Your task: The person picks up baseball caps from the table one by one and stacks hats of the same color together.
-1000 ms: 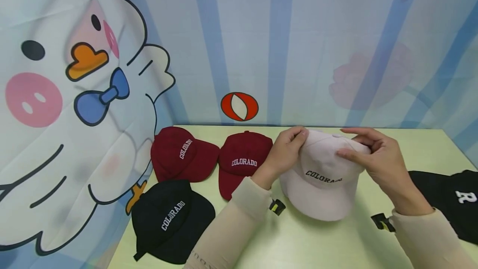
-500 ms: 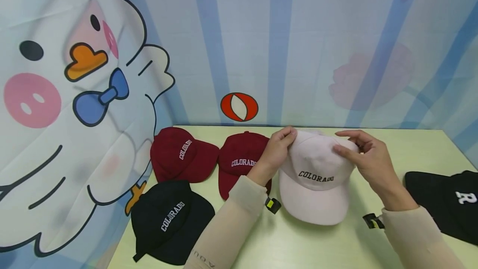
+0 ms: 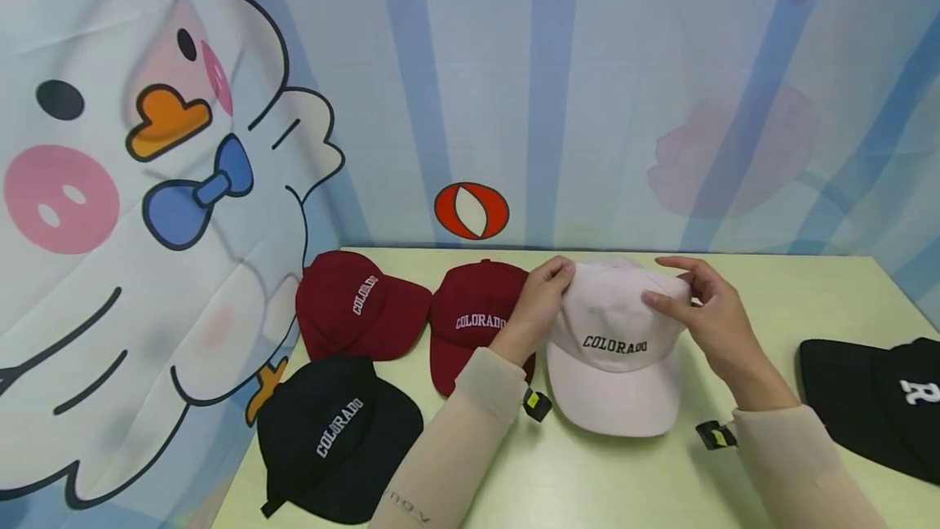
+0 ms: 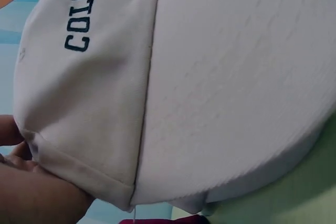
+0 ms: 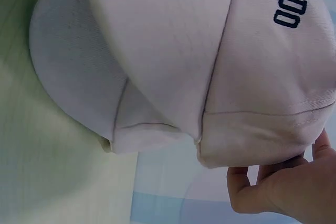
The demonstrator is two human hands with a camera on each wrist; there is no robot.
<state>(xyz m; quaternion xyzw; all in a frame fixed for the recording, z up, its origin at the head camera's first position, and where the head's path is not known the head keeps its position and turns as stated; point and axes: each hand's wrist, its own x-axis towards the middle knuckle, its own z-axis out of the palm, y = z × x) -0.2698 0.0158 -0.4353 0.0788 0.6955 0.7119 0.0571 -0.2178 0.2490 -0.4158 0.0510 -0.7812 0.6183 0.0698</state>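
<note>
While three caps already lie in place at the left of the worktop [image 3: 602, 480], the pale pink cap [image 3: 613, 345] is the item in hand and appears not yet set down for good. It sits just right of the nearer dark red cap [image 3: 473, 317], brim towards the person, its crown gripped from both sides: the left hand [image 3: 539, 296] has its fingers curled over the crown's left edge, and the right hand [image 3: 705, 313] pinches the right side between thumb and fingers. The left wrist view shows the brim [image 4: 241, 77] tilted, with the green surface visible below its edge; the right wrist view shows the fingers [image 5: 273, 187] curled under the rear band of the crown. Whether the brim touches the worktop cannot be told with certainty. The other dark red cap [image 3: 352, 300] lies at the back left and a black cap [image 3: 334, 423] in front of it, both clear of the hands. A further black cap [image 3: 874, 386] lies well apart at the right edge, untouched. Judged from this layout, placement of the pink cap is nearly complete; release of both hands and handling of the black cap at the right remain outstanding.
</note>
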